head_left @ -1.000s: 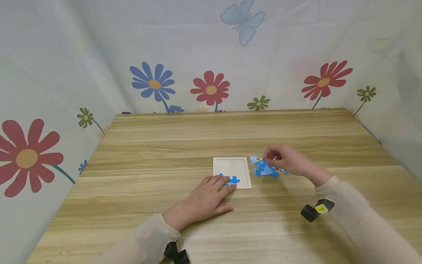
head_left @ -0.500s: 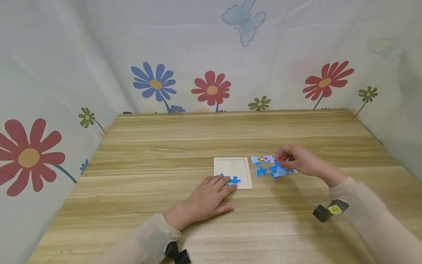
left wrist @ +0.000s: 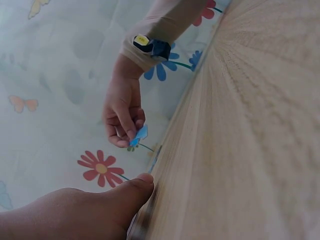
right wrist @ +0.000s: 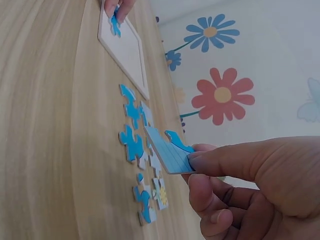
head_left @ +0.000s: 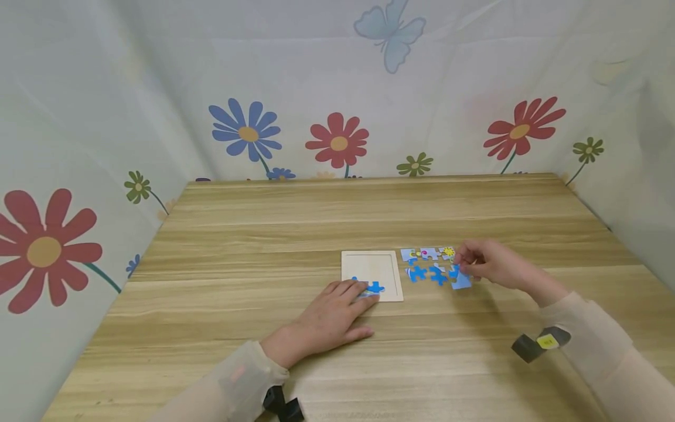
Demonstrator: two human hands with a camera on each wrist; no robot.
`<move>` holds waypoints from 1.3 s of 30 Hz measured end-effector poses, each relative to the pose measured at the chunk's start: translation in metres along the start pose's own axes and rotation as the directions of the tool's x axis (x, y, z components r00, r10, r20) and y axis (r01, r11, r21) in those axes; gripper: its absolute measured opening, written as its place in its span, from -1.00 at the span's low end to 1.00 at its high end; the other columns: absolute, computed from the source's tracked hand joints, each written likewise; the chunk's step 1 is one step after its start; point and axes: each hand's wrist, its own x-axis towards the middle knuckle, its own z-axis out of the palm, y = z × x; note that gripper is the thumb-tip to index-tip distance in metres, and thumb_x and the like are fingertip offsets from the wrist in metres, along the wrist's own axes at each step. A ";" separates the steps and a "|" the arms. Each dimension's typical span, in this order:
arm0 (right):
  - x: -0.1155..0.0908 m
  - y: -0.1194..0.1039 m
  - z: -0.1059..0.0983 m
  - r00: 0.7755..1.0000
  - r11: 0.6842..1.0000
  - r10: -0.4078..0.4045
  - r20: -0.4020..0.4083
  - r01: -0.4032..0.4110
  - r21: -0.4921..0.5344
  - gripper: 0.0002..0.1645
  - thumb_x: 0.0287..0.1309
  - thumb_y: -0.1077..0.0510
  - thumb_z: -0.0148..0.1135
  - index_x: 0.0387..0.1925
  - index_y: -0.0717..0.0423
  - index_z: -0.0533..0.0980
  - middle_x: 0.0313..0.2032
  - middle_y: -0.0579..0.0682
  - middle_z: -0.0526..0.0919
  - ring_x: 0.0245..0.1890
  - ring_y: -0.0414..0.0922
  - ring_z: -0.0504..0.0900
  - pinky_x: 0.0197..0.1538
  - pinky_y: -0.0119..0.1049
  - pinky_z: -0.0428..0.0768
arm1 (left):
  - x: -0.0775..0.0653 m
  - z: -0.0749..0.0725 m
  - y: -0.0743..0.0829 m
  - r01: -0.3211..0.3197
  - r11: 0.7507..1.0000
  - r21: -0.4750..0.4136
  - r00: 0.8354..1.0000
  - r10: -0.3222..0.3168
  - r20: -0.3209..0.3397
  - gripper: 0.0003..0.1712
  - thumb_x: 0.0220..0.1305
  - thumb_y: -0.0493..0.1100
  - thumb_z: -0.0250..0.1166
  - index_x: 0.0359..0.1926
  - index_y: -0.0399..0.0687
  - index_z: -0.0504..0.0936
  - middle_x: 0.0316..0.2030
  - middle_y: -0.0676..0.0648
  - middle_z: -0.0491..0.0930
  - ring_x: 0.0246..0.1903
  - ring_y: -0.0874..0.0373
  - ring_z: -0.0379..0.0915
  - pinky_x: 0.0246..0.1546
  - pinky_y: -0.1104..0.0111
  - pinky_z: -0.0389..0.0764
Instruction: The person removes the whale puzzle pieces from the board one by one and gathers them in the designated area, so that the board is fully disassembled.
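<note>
My right hand (head_left: 490,265) pinches a light and darker blue jigsaw piece (right wrist: 170,154) between thumb and fingers. The right wrist view shows the piece tilted and raised off the table. Several loose jigsaw pieces (head_left: 437,274) lie in two rough rows beside it; one bears a yellow sun (head_left: 448,252). To their left is a square wooden puzzle tray (head_left: 371,266). Blue pieces (head_left: 375,288) sit along its near edge, partly covered by my left hand (head_left: 331,316). That hand rests flat, fingers extended over the tray's near-left corner, thumb on the table.
The wood-grain table (head_left: 274,234) reaches back to a white curtain (head_left: 295,76) printed with flowers and a butterfly. Both wrists carry small black cameras, one at the left sleeve (head_left: 285,404), the other at the right (head_left: 540,344).
My right hand has moved rightward along the loose pieces with the pinched jigsaw piece, uncovering the upper row and the sun piece. My left hand stays in place on the tray.
</note>
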 end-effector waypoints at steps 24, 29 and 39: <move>-0.009 0.030 0.013 0.997 0.996 0.074 0.002 -0.074 0.057 -0.89 0.19 0.38 0.16 -0.23 0.32 0.52 -0.41 0.02 0.55 -0.49 -0.33 0.42 -0.45 -0.43 0.52 | -0.001 -0.002 -0.001 0.001 1.000 -0.014 1.000 -0.001 0.002 -0.33 0.30 0.31 0.10 0.30 0.10 0.42 0.28 -0.08 0.40 0.28 -0.01 0.30 0.29 0.13 0.32; -0.008 0.030 0.014 0.996 0.994 0.087 0.006 -0.087 0.067 -0.88 0.19 0.38 0.16 -0.22 0.34 0.52 -0.40 0.02 0.55 -0.48 -0.34 0.43 -0.44 -0.43 0.54 | -0.001 -0.003 -0.001 0.000 1.000 -0.010 1.000 0.000 0.000 -0.33 0.30 0.31 0.10 0.31 0.10 0.42 0.27 -0.08 0.41 0.28 -0.01 0.30 0.29 0.14 0.32; -0.009 0.035 0.018 0.997 0.995 0.081 -0.008 -0.081 0.052 -0.88 0.18 0.37 0.18 -0.23 0.34 0.54 -0.41 0.00 0.57 -0.51 -0.35 0.43 -0.45 -0.44 0.51 | -0.001 -0.004 0.000 0.007 1.000 -0.021 1.000 -0.007 0.020 -0.32 0.30 0.31 0.09 0.32 0.10 0.40 0.28 -0.08 0.40 0.30 -0.03 0.28 0.31 0.11 0.31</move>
